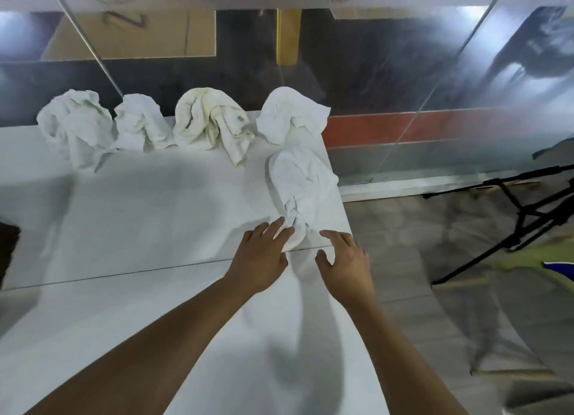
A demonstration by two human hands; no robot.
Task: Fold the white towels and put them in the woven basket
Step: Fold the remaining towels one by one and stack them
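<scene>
Both bare forearms reach forward from the bottom of the view over the white table (139, 216), converging near its right edge. The left hand (261, 253) lies palm down with its fingers stretched out and slightly apart, the fingertips resting on the near end of a crumpled white towel (302, 188). The right hand (343, 256) is also palm down just beside it, fingers extended and loosely spread, thumb out to the side; whether its fingertips actually touch the cloth cannot be told. Neither hand grips anything. That towel lies bunched and twisted lengthways along the right edge of the table, narrowing to a knot-like gather close to the left fingers. Behind it, along the far edge of the table, four more crumpled towels sit in a row: a white one at the far right corner (292, 116), a yellowish one (211, 122) beside it, then two white ones (141, 122) (76, 126) further left. A black tripod (509, 228) stands on the floor to the right.
</scene>
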